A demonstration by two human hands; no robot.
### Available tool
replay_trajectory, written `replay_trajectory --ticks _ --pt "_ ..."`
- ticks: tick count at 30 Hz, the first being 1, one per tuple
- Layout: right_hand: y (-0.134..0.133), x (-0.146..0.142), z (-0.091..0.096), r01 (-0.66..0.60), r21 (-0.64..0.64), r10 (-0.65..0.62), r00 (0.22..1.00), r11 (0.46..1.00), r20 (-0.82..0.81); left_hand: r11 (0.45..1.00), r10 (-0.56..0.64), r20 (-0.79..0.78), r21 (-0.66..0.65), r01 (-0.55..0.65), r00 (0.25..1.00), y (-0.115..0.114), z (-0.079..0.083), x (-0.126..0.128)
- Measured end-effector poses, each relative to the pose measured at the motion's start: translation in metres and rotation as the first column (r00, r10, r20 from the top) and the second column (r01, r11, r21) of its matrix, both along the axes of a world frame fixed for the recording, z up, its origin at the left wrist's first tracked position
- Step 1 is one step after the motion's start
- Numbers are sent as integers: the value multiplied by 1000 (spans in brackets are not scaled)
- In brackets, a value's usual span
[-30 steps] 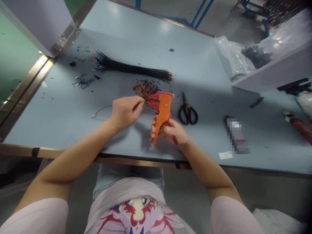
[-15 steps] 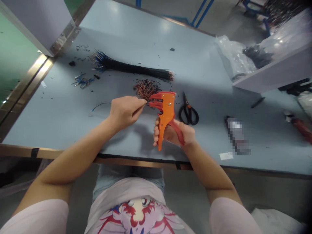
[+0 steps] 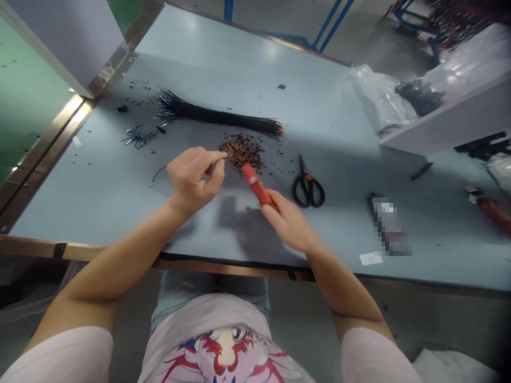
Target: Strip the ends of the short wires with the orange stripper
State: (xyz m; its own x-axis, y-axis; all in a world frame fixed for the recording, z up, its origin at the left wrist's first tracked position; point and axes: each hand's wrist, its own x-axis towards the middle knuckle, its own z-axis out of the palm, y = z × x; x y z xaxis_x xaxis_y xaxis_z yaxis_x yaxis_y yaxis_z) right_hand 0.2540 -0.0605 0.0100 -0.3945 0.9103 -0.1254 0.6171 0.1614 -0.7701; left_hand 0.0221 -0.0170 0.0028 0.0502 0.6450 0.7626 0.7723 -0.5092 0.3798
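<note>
Left hand (image 3: 194,171) pinches a thin, black, blue-ended wire (image 3: 158,172) (likely light, flexible, best held near its tip) above the pale-blue surface (image 3: 343,229); right hand (image 3: 289,219) clasps a stiff-looking, red-and-orange tool (image 3: 255,183).

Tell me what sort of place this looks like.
Probably a wiring workshop or part of a factory: a bundle of black wires lies on the table near a heap of small scraps, and the right hand holds a red and orange tool.

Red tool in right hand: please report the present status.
Left hand: pinching thin wire. Right hand: gripping red tool, seen edge-on. Scrap pile beyond both hands.
</note>
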Motion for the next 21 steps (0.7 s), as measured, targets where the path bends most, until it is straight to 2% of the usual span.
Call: replay_trajectory --ticks 2,3,5,8,12,15,18,21 --pt "-6 -6 0 -104 222 38 958 969 285 1000 -8 -26 0 8 1000 0 0 0" --pt "-7 -9 -2 -156 290 35 923 944 383 1000 -16 -39 1 16 999 0 -1 -1" --pt "-7 -14 -7 -220 362 12 868 906 497 999 -28 -67 14 29 997 -1 -1 -3" --pt "-4 -18 -17 -251 375 3 834 892 551 999 -34 -120 17 37 992 -3 -1 -8" --pt "0 -16 -19 -271 353 63 862 895 503 995 -94 -135 19 97 986 -5 -4 -12" --pt "1 -13 -17 -256 367 98 913 894 396 990 -116 -184 61 129 976 -7 -7 -11" --pt "0 -10 -16 -111 456 26 982 883 189 983 -141 -258 80 167 956 -9 -11 -6" --pt "-3 -8 -15 59 551 -61 998 833 -15 975 -180 -306 67 210 935 -10 -14 0"
